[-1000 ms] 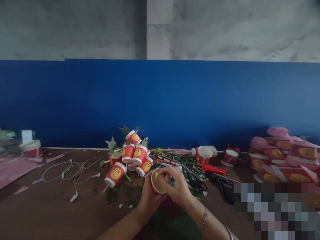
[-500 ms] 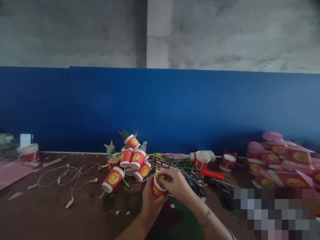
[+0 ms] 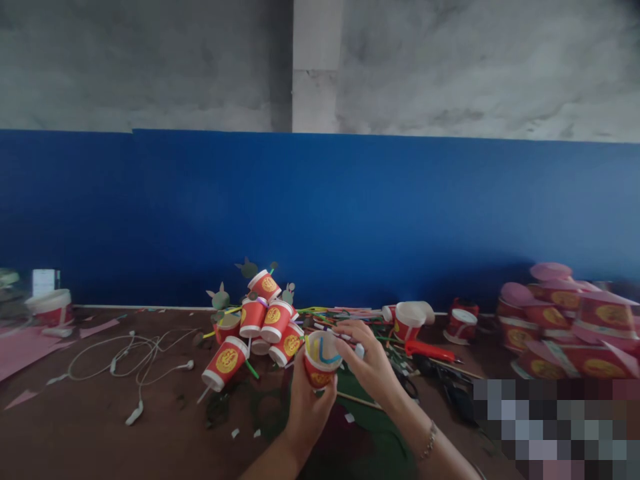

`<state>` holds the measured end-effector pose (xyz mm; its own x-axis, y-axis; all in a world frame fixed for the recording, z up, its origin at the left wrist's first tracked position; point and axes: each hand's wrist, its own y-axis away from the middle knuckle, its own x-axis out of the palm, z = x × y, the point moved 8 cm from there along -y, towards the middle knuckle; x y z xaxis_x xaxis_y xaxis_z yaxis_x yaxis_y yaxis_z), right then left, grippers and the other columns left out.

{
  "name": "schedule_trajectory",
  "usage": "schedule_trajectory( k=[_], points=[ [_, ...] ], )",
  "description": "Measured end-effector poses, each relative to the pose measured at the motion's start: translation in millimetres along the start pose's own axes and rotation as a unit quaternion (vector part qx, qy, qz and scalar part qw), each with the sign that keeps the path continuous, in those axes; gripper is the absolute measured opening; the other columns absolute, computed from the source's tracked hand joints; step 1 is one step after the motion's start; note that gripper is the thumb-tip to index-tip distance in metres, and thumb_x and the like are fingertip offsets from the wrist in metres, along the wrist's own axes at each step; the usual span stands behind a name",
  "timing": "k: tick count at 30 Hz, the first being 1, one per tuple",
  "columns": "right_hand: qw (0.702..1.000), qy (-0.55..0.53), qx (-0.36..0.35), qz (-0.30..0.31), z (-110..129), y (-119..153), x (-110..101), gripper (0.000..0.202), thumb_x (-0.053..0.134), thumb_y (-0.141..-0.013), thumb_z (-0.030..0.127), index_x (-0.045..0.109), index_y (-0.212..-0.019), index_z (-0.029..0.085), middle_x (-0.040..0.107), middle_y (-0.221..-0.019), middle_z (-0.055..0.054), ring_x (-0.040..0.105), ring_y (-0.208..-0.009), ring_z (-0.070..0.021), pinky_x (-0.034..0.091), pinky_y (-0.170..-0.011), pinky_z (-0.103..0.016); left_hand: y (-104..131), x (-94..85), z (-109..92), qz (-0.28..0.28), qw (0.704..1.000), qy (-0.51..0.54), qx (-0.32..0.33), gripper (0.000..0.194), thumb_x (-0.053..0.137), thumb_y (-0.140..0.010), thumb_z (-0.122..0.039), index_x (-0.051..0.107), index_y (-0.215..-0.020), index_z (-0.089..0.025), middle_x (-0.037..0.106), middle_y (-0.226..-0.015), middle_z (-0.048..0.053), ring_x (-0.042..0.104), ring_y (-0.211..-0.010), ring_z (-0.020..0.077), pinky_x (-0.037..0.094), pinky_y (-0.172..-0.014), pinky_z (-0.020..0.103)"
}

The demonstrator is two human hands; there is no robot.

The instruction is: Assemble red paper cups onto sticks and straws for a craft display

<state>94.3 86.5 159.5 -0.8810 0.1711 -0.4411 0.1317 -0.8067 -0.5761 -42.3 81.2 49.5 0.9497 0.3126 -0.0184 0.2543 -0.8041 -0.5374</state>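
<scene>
A red paper cup (image 3: pixel 320 375) with a yellow emblem is held upright in my left hand (image 3: pixel 309 403), whose fingers wrap round its side. Inside the cup show a yellow strip and a blue curved strip. My right hand (image 3: pixel 367 363) is just right of the cup's rim, fingers bent, with a small whitish thing by the fingertips; what the fingers hold is too small to make out. Left of the cup lies a pile of red cups (image 3: pixel 276 321) with straws and grey rabbit-shaped cutouts.
White earphones (image 3: pixel 134 412) lie at the left, near pink paper (image 3: pixel 25 350) and a phone (image 3: pixel 44 282). A red glue gun (image 3: pixel 434 351), scissors and coloured sticks lie right of centre. Stacked pink-topped cups (image 3: pixel 555 317) stand far right.
My right hand has come out of the cup and moved up and right. The cup's inside, with the blue strip, now shows. A thin stick has appeared beneath my right hand.
</scene>
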Motion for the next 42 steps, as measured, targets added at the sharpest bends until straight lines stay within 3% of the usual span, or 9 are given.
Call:
schedule_trajectory(
  k=[7,10,17,24,34,42],
  points=[
    [0.988,0.108,-0.097,0.053,34.5,9.6,8.0,0.022,0.058,-0.082,0.026,0.068,-0.101,0.030,0.058,-0.115,-0.007,0.050,-0.109,-0.0261,0.041,-0.090,-0.043,4.7,9.5,-16.1,0.081,0.992,-0.049,0.081,0.067,0.062,-0.069,-0.014,0.036,-0.131,-0.018,0.052,-0.127,0.015,0.052,-0.116,0.0290,0.043,-0.096,0.043],
    [0.984,0.131,-0.096,0.079,34.6,10.5,12.9,0.018,0.055,-0.084,0.023,0.069,-0.093,0.030,0.058,-0.115,-0.005,0.049,-0.108,-0.0255,0.039,-0.089,-0.043,6.1,15.3,-20.8,0.112,0.988,-0.055,0.086,0.068,0.059,-0.069,-0.010,0.033,-0.132,-0.018,0.052,-0.126,0.015,0.053,-0.114,0.0271,0.044,-0.095,0.042],
    [0.960,0.236,-0.107,0.108,32.1,9.7,12.3,0.017,0.053,-0.083,0.017,0.068,-0.080,0.025,0.062,-0.106,-0.005,0.051,-0.100,-0.0243,0.038,-0.082,-0.041,3.7,16.0,-21.4,0.117,0.991,-0.017,0.066,0.065,0.057,-0.070,-0.009,0.031,-0.130,-0.017,0.049,-0.126,0.015,0.051,-0.115,0.0264,0.041,-0.098,0.042],
    [0.954,0.236,-0.116,0.145,33.3,12.7,17.0,0.016,0.057,-0.076,0.013,0.067,-0.069,0.023,0.057,-0.119,-0.006,0.046,-0.111,-0.0266,0.039,-0.088,-0.043,5.0,18.2,-32.2,0.150,0.985,-0.003,0.088,0.069,0.055,-0.066,-0.002,0.035,-0.130,-0.020,0.050,-0.124,0.012,0.048,-0.116,0.0261,0.038,-0.100,0.042],
    [0.952,0.241,-0.117,0.147,30.5,12.9,18.6,0.021,0.053,-0.066,0.003,0.063,-0.060,0.021,0.060,-0.117,-0.005,0.048,-0.108,-0.0264,0.039,-0.087,-0.043,8.0,23.3,-32.3,0.172,0.980,-0.018,0.102,0.074,0.054,-0.065,-0.002,0.033,-0.132,-0.023,0.050,-0.120,0.010,0.050,-0.113,0.0257,0.041,-0.096,0.042],
    [0.968,0.151,-0.105,0.169,26.7,12.4,15.7,0.021,0.055,-0.069,0.006,0.065,-0.061,0.022,0.062,-0.112,-0.005,0.053,-0.104,-0.0236,0.040,-0.092,-0.043,6.9,23.6,-36.2,0.175,0.979,-0.018,0.103,0.070,0.053,-0.062,0.000,0.038,-0.126,-0.022,0.052,-0.114,0.008,0.053,-0.105,0.0244,0.043,-0.091,0.040]
  ],
)
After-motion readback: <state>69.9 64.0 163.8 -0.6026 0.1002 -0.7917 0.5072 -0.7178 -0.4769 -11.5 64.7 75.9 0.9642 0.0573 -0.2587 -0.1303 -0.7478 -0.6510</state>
